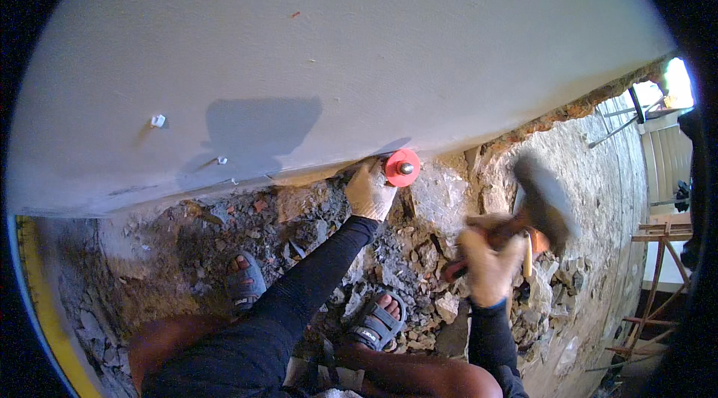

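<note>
My left hand [372,192], in a pale work glove, is closed around a chisel [405,168] at the foot of the wall. A round red hand guard [396,158] surrounds its steel striking end, which faces me; the shank and tip are hidden. To the right, my gloved right hand [490,263] grips a hammer [544,203] by its handle. The dark, heavy hammer head is blurred by motion and stands apart from the chisel, up and to its right.
A smooth grey wall [374,39] fills the upper view, its right lower edge broken. Stone rubble [292,230] surrounds my sandalled feet [378,321]. Small white fittings [158,121] stick out of the wall at left. A wooden frame [654,289] stands far right; a yellow edge [46,308] runs at left.
</note>
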Demonstrator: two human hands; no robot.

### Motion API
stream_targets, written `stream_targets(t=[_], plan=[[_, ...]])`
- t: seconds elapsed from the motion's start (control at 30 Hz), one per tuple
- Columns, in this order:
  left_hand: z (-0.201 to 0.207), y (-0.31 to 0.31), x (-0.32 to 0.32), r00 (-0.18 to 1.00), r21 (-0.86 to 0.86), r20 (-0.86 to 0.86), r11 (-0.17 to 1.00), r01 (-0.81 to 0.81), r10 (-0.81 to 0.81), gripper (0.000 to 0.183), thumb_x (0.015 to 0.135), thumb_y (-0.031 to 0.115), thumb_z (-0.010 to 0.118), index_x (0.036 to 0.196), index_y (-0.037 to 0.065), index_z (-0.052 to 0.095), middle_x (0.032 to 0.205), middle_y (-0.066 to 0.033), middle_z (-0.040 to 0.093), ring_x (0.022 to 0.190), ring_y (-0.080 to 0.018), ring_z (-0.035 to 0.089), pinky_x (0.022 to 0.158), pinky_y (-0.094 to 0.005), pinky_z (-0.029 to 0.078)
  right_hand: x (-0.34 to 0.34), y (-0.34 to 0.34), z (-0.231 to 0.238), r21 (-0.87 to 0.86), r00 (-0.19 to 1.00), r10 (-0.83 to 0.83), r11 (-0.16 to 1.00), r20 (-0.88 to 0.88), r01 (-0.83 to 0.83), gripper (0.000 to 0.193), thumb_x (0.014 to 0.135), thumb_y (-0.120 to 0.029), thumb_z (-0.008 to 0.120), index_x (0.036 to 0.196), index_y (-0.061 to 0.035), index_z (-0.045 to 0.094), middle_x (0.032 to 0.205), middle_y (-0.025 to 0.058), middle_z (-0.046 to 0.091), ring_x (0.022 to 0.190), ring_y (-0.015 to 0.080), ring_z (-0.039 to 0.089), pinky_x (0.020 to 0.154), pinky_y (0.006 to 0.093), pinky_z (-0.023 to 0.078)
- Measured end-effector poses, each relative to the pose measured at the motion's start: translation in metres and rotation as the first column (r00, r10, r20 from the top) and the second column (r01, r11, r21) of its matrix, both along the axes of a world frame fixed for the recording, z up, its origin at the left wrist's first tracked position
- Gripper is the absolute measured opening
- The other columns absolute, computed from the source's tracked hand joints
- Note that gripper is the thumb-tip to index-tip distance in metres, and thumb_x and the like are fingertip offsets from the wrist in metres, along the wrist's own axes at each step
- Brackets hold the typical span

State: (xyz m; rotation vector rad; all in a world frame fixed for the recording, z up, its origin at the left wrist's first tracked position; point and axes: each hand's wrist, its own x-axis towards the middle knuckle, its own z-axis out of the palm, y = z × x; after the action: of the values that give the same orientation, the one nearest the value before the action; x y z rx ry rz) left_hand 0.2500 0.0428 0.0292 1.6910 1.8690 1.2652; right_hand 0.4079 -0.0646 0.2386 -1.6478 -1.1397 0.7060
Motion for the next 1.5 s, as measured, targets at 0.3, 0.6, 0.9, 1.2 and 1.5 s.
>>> stream_targets(t=[0.3,0.6,0.9,1.2,1.5], plan=[[0.000,0.001,0.001,0.999,-0.053,-0.042,0.998,0.022,-0.025,0.041,0.079,0.028,0.084,0.114,0.011,0.074,0.121,-0.0103,0.073,0.103,-0.0316,0.073,0.085,-0.0436,0.060,-0.022,0.026,-0.009,-0.331,0.877,0.342,0.915,0.338,-0.229,0.027,0.091,-0.023,0.075,0.089,0.0030,0.069,0.081,0.0086,0.071,0.074,0.0184,0.066,0.072,0.0332,0.054],[-0.005,0.002,-0.002,0.999,-0.047,-0.004,0.998,0.032,-0.032,0.040,0.085,0.033,0.081,0.119,0.014,0.072,0.118,-0.0110,0.073,0.102,-0.0366,0.070,0.084,-0.0472,0.057,0.008,-0.011,-0.027,-0.200,0.986,0.164,0.966,-0.006,-0.162,0.018,0.084,-0.010,0.083,0.086,-0.0030,0.067,0.075,-0.0026,0.063,0.066,0.0081,0.056,0.061,0.0291,0.048],[0.002,0.004,-0.001,0.996,0.054,0.082,0.998,0.014,-0.019,0.036,0.082,0.029,0.083,0.115,0.015,0.075,0.113,-0.0118,0.074,0.100,-0.0346,0.072,0.085,-0.0435,0.059,-0.011,0.036,0.036,0.364,0.969,0.107,0.913,0.221,-0.184,0.016,0.087,-0.013,0.076,0.089,-0.0048,0.063,0.077,0.0060,0.059,0.073,0.0175,0.058,0.068,0.0349,0.052],[0.010,0.000,0.000,1.000,-0.085,0.021,0.996,0.007,-0.005,0.035,0.085,0.031,0.080,0.115,0.014,0.074,0.117,-0.0102,0.073,0.102,-0.0354,0.071,0.086,-0.0456,0.058,-0.001,-0.020,-0.079,-0.369,0.990,0.137,0.919,-0.030,-0.138,0.025,0.082,-0.013,0.086,0.081,-0.0064,0.061,0.072,-0.0041,0.059,0.065,0.0086,0.052,0.059,0.0273,0.045],[-0.006,0.001,0.003,0.999,-0.039,-0.011,0.999,-0.036,0.035,0.037,0.082,0.025,0.084,0.115,0.013,0.074,0.111,-0.0126,0.075,0.101,-0.0357,0.071,0.087,-0.0450,0.058,0.000,0.024,0.045,0.547,0.905,0.103,0.823,-0.412,0.155,0.018,0.080,-0.001,0.058,0.096,0.0003,0.066,0.081,0.0108,0.067,0.070,0.0227,0.065,0.080,0.0368,0.059]])
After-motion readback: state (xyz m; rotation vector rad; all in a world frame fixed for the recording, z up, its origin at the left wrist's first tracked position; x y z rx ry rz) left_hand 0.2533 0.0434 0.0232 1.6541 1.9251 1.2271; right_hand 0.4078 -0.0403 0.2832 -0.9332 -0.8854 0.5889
